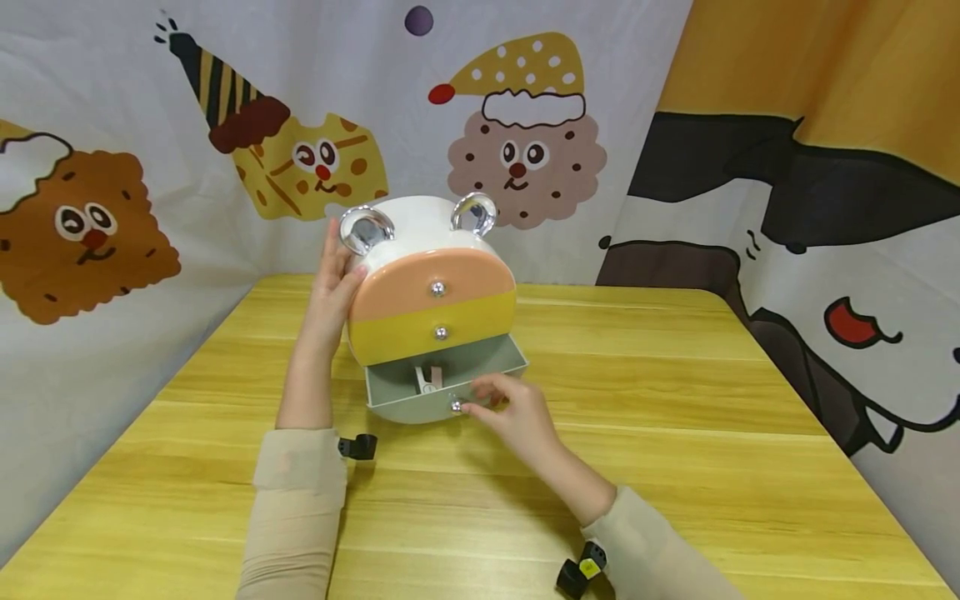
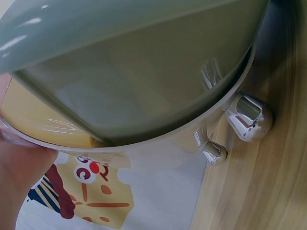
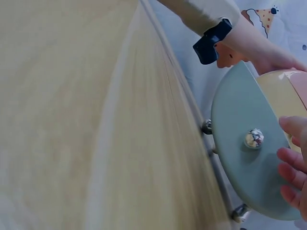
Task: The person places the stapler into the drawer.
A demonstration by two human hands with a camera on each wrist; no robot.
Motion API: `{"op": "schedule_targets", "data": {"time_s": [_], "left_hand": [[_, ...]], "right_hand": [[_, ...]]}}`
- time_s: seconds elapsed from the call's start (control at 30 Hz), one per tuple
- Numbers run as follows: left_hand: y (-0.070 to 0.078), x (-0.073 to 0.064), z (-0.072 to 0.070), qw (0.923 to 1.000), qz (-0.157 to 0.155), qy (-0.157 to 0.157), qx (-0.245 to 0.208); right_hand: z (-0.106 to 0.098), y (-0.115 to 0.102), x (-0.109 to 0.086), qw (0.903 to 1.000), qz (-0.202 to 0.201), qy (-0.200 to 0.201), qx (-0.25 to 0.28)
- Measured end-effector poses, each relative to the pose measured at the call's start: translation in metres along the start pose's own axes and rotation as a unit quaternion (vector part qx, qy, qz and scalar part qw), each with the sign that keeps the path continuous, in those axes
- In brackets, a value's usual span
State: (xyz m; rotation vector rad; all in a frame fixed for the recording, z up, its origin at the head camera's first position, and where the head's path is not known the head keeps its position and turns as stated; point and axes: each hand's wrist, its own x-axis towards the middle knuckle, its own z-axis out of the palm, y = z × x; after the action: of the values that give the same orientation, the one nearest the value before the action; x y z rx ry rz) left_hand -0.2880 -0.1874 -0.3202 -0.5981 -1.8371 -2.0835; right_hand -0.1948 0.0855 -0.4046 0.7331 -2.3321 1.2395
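Note:
A small rounded drawer box (image 1: 427, 221) with silver ears stands on the table, its peach and yellow drawers shut. The bottom grey-green drawer (image 1: 420, 408) is pulled out, and a small white and pink item (image 1: 428, 381), whose kind I cannot tell, lies inside. My left hand (image 1: 333, 287) rests against the box's left side, fingers extended, thumb at the front edge. At the pulled-out drawer's front is my right hand (image 1: 517, 412), its fingertips beside the silver knob (image 3: 253, 138). The right wrist view shows these fingers loosely bent and apart from the knob.
The box stands on silver feet (image 2: 248, 117) on a wood-grain table (image 1: 675, 433). Behind hangs a curtain (image 1: 300, 50) printed with cartoon biscuits. A black wrist camera (image 1: 358, 447) sits at the left cuff, another (image 1: 581, 571) at the right cuff.

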Motion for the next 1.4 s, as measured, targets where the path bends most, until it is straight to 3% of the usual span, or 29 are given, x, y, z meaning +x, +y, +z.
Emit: {"op": "schedule_targets", "data": {"time_s": [0.7, 1.4], "left_hand": [[0.001, -0.001, 0.001, 1.0000, -0.001, 0.000, -0.001], [0.005, -0.002, 0.001, 0.9999, -0.015, -0.003, 0.005]], "right_hand": [[0.025, 0.010, -0.007, 0.9916, 0.089, -0.010, 0.093], [0.043, 0.019, 0.014, 0.9861, 0.129, 0.026, 0.101]]}}
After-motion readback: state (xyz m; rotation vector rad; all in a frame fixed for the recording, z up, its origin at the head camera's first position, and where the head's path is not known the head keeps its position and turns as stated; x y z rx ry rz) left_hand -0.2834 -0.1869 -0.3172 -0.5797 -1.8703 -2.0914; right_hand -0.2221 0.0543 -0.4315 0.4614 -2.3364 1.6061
